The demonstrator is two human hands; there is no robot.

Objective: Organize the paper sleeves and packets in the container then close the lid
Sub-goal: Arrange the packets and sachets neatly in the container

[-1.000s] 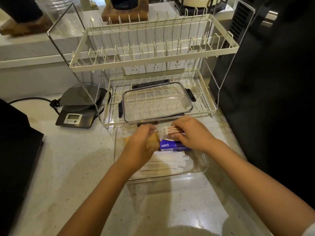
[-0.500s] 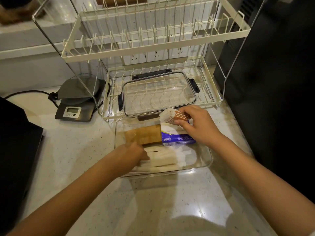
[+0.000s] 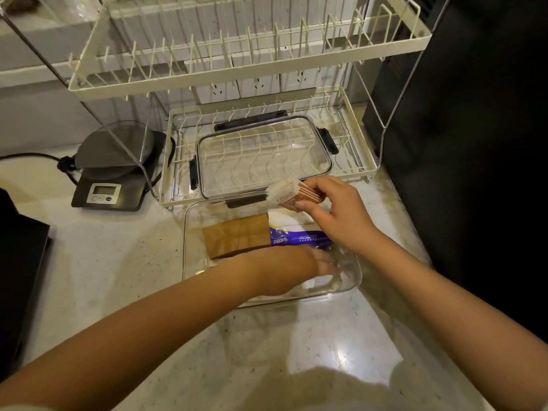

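A clear plastic container (image 3: 189, 250) stands on the counter in front of the dish rack. In it lie a brown paper sleeve stack (image 3: 237, 238) at the left and a blue packet (image 3: 296, 237) beside it. My right hand (image 3: 335, 212) holds a small bundle of white and orange packets (image 3: 292, 195) above the container's far edge. My left hand (image 3: 320, 262) is blurred and reaches across the container's near right part, over white sleeves that it mostly hides. The clear lid (image 3: 264, 155) with black clips lies in the rack's lower tier.
A two-tier cream wire dish rack (image 3: 237, 69) stands behind the container. A kitchen scale (image 3: 106, 179) with a cable sits at the left. A black appliance (image 3: 474, 143) fills the right side, and a dark object (image 3: 17, 280) borders the left edge.
My left hand let go of the brown sleeve stack and moved right across the container's near side. My right hand lifted the orange packets slightly above the far edge.
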